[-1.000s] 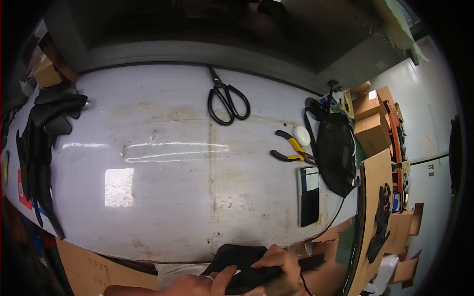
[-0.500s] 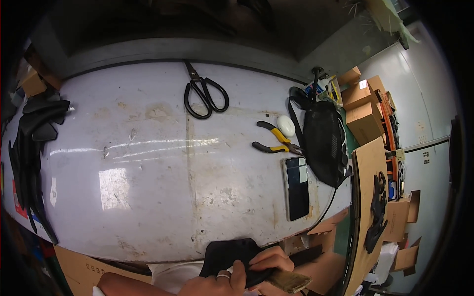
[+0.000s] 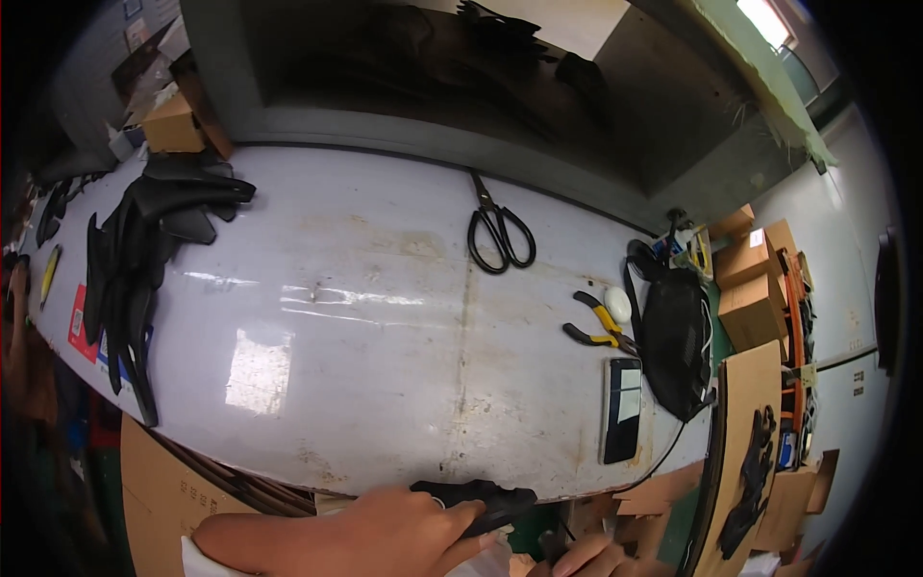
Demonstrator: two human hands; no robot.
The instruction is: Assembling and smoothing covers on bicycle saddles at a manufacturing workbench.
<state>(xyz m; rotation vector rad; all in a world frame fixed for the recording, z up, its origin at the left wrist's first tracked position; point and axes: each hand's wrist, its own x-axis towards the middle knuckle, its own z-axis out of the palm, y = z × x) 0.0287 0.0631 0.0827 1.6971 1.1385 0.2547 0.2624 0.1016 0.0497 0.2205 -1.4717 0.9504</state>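
My left hand (image 3: 423, 531), a ring on one finger, is closed around a black, flexible-looking moulded piece (image 3: 495, 502) at the table's near edge. Lower and to the right, partly cut off by the frame's bottom, my right hand (image 3: 591, 558) is closed, with a small dark tip (image 3: 552, 546) showing beside its fingers. What that tip belongs to is hidden. Black-handled scissors (image 3: 500, 236) lie toward the back of the table. Yellow-and-black pliers (image 3: 604, 322) rest beside a white oval object (image 3: 617, 305), and a phone (image 3: 622, 412) lies nearer to me.
Black pieces (image 3: 135, 260) are piled on the left of the white table (image 3: 365, 385). A black mesh bag (image 3: 675, 341) lies at the right. A grey shelf (image 3: 404, 139) bounds the back; cardboard boxes (image 3: 755, 288) stand right. Another person's arm (image 3: 17, 322) shows far left.
The view has swung left. My hands have come apart: the left keeps the black piece, while the right has moved away to the right. The brownish strip-like object near it no longer shows.
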